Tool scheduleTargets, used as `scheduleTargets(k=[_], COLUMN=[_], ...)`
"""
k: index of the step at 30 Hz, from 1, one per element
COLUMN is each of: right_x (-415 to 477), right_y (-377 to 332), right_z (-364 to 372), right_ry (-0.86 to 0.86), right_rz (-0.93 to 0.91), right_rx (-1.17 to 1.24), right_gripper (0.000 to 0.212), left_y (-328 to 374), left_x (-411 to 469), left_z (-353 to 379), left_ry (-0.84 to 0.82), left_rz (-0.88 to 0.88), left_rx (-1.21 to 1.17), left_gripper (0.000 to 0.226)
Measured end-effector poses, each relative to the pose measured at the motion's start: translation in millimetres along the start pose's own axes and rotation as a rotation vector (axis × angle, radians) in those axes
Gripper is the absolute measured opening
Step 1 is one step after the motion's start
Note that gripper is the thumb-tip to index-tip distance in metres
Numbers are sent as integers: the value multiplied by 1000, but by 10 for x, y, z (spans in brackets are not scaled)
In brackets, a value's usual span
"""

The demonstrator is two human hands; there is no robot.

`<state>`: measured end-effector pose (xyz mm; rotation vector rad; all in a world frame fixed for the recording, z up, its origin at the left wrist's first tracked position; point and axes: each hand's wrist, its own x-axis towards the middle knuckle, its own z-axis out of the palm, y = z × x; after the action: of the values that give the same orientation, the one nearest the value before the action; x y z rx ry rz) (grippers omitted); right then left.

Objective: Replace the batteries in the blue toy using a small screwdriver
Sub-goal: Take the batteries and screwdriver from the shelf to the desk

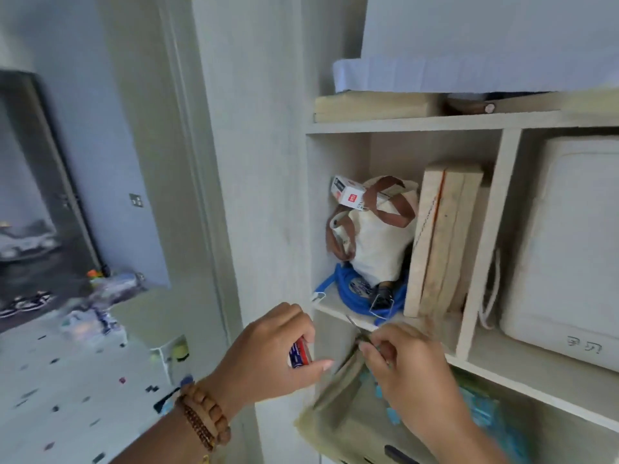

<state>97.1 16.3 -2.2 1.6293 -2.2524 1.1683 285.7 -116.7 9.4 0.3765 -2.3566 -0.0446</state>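
My left hand (268, 349) grips a small red, white and blue pack (299, 353), probably batteries, in front of the shelf unit's left edge. My right hand (407, 366) pinches a thin metal tool (355, 326), probably the small screwdriver; its tip points up-left toward the shelf edge. Below both hands stands a beige fabric storage box (341, 416) in the lower compartment, with blurred blue items (485, 410) beside it. A blurred blue and white toy-like object (110, 293) lies on a low surface at the far left.
The light wooden shelf unit (482, 229) fills the right. One compartment holds a white bag with brown straps (375, 236), a small white box (348, 195), a coiled blue cable (355, 289) and upright wooden boards (442, 239). A white case (569, 249) sits further right. The speckled white floor (50, 380) lies at left.
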Motion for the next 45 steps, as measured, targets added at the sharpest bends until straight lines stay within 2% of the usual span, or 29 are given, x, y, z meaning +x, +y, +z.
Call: scheduleTargets(k=[7,13,20,29,38,45], right_x=[121,173,345,992,2170,2751], right_y=[-1370,-2744,-3879,-4723,-5530,-6190], right_z=[1035,2029,2956,4290,5778,6916], right_ry=[-100,-173,-221,-271,-344,-415], right_rz=[-139,-243,-326,-418,-438,-434], right_rx=[69,170,207,274,310,277], right_gripper=[14,18,27,21,20,16], left_y=[-947,-1855,-2643,-4040,-5805,-7217], left_x=[-936,-1846,-2517,-2924,-2877,-3060], left_z=[-1074,-2150,-2999,-3364,-3721,-3964], left_ry=[54,53,59,15,-7,-32], left_rz=[-138,-256,-385,-501,-581,-592], left_rx=[172,379,493,564,598,567], left_gripper=[41,41,41,46,44,43])
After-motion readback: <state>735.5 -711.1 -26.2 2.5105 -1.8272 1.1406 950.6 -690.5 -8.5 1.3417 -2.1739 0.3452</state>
